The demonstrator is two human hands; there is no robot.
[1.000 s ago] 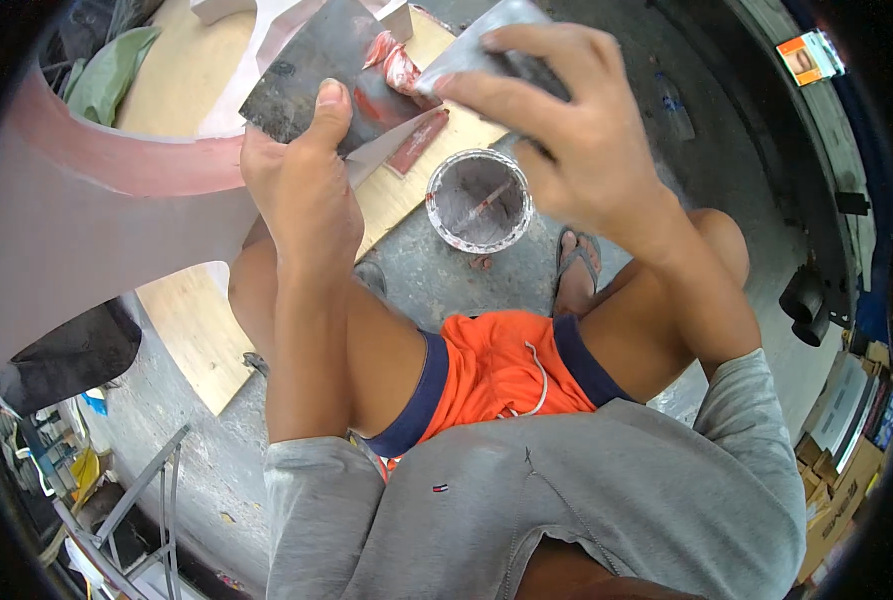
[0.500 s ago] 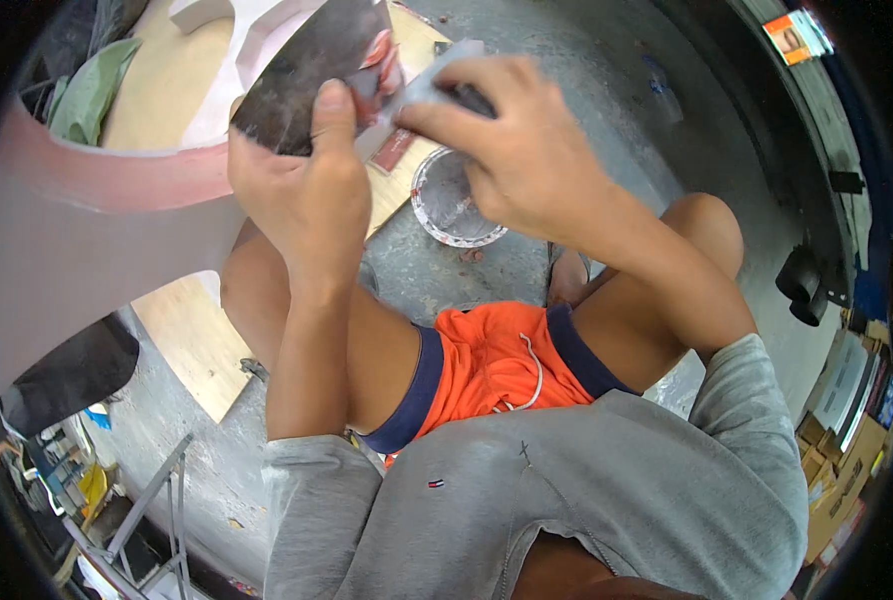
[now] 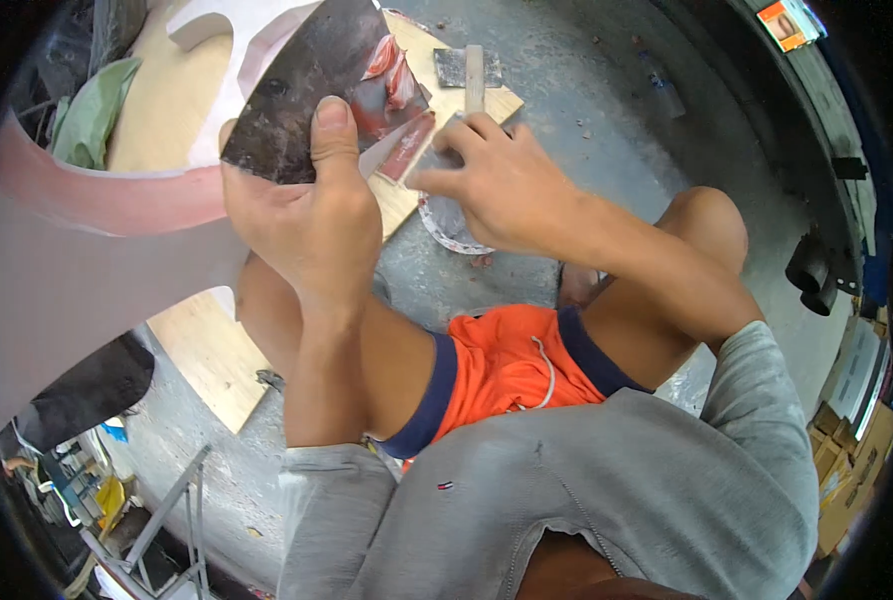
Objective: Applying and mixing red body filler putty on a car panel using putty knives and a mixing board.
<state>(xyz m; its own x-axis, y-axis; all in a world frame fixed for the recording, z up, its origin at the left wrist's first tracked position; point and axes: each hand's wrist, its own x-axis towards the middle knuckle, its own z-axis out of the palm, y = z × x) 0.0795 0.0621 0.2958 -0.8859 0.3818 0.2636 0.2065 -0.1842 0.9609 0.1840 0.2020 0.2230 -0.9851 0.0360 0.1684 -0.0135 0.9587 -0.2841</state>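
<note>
My left hand (image 3: 316,215) grips a dark, flat mixing plate (image 3: 291,95), thumb on top and fingers hidden beneath. Red and white putty (image 3: 394,80) is smeared in folds toward the plate's right side. To the right of the plate, my right hand (image 3: 511,185) is closed in a pinch on a pale putty spreader, mostly hidden by the fingers and blurred. Below that hand stands a round tub (image 3: 444,238) with a putty-crusted rim, partly covered. A reddish flat strip (image 3: 406,145) lies on the plywood beside the plate.
A scraper (image 3: 474,80) with a grey blade and pale handle rests on the plywood board (image 3: 506,103). At left, a large curved white panel (image 3: 96,270) with a pink putty band stands close to my left arm. A green bag (image 3: 96,110) lies behind it.
My right hand has moved slightly down, and the spreader has turned so less of its face shows. The scraper on the board has come into view. My left hand still holds the plate.
</note>
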